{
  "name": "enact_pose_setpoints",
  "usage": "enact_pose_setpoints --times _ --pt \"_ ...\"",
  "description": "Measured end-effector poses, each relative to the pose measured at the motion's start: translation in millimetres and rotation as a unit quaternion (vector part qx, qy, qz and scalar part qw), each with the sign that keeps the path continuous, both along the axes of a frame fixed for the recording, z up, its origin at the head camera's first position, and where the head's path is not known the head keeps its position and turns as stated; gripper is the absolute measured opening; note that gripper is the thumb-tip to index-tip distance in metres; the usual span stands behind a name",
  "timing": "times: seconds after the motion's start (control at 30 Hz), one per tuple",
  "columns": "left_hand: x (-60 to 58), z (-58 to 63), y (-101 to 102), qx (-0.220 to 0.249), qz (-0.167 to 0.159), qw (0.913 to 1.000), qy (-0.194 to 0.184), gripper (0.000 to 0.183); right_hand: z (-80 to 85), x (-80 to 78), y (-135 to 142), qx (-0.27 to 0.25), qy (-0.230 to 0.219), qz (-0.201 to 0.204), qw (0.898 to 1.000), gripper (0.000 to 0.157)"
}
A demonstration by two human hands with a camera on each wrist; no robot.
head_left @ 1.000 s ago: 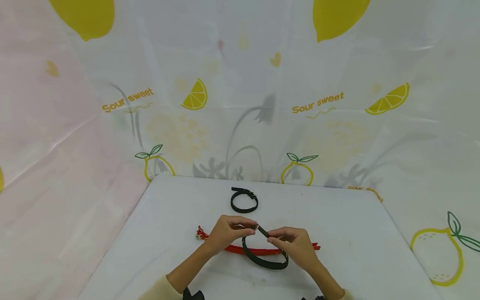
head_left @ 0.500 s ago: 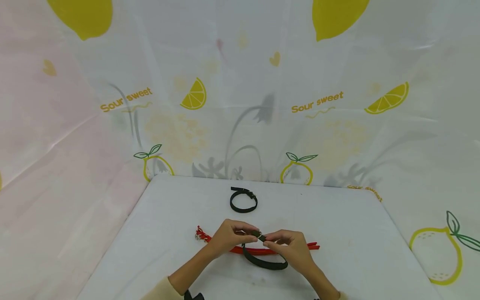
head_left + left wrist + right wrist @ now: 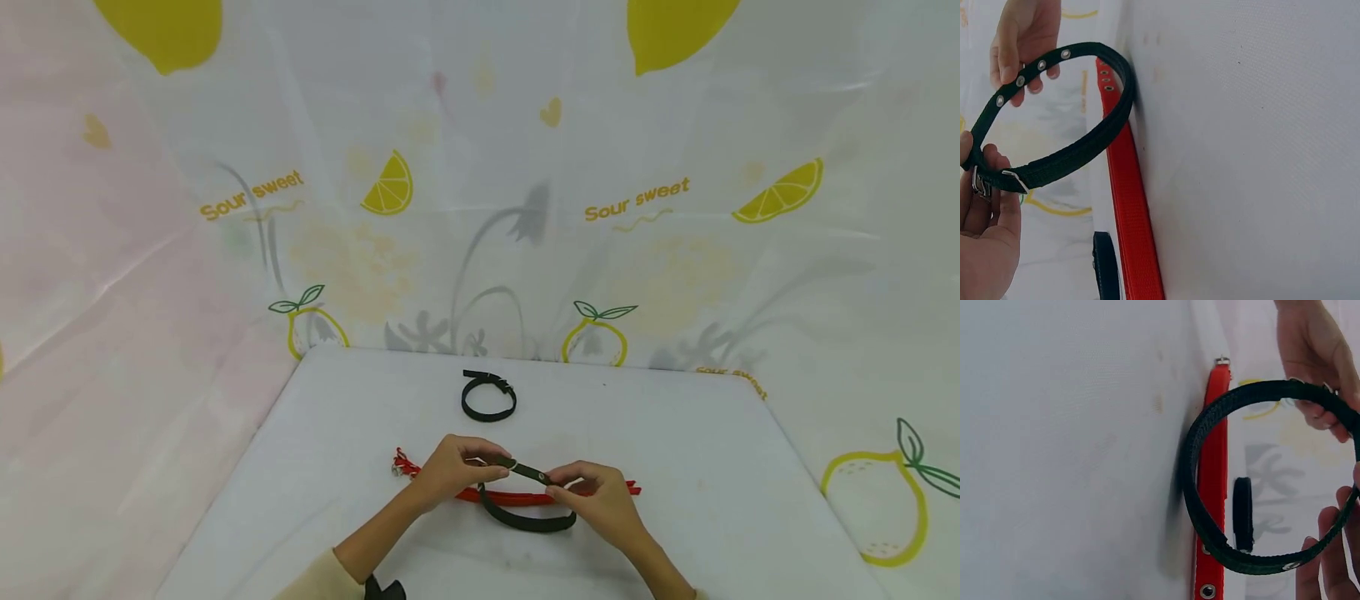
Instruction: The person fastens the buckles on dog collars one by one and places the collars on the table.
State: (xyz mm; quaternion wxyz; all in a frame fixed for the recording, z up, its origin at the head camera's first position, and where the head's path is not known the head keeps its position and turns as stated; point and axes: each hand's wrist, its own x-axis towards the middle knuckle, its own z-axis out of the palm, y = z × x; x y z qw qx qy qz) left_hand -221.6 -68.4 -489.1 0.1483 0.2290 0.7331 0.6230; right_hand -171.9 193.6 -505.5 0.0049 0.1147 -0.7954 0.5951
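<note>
Currently, the left hand (image 3: 448,473) and right hand (image 3: 606,498) pinch the dark green collar (image 3: 528,523) between closed fingers (image 3: 1333,559), near the red strap (image 3: 517,500); a black collar (image 3: 489,417) lies far on the bench (image 3: 720,500).

A looped black collar (image 3: 489,417) lies beyond red straps (image 3: 517,500) on a white table (image 3: 720,483).

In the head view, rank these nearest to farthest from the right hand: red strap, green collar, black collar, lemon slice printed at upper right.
From the right hand:
1. Green collar, held in it.
2. Red strap, below it on the table.
3. Black collar, farther back, to the left.
4. Lemon slice, up on the backdrop.
</note>
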Motion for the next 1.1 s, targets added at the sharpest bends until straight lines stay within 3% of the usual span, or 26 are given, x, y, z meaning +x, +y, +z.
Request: enact_pose_setpoints --times 0.07,0.27,0.43,0.6,0.7,0.83,0.93,1.1 --pt "-2.4 -4.3 0 0.000 -0.005 1.0000 -0.004 0.019 -1.1 0.4 0 -0.006 -0.004 -0.003 1.000 0.017" --pt "-2.9 -2.4 4 -0.009 -0.027 0.9996 0.000 0.018 0.2 0.3 -2 -0.004 0.006 0.003 1.000 0.018" --pt "-4.0 -3.1 7 -0.025 -0.046 0.9984 0.023 0.017 6.0 -0.4 -5 0.036 0.067 0.033 0.997 0.020" --pt "-4.6 -3.6 11 -0.046 -0.068 0.9947 0.062 0.017 9.5 -0.3 -6 0.096 0.173 0.116 0.973 0.030" --pt "-5.2 -3.6 14 -0.054 -0.086 0.9913 0.084 0.018 10.4 0.1 -6 0.121 0.203 0.151 0.960 0.034" --pt "-6.1 -5.8 16 -0.069 -0.100 0.9875 0.100 0.022 10.2 0.5 -5 0.140 0.195 0.164 0.957 0.036" --pt "-7.1 -10.9 12 -0.074 -0.090 0.9887 0.094 0.028 8.5 0.4 -3 0.137 0.175 0.154 0.963 0.034" --pt "-8.3 -21.8 4 -0.068 -0.043 0.9963 0.029 0.027 6.2 0.3 1 0.120 0.141 0.128 0.974 0.034"
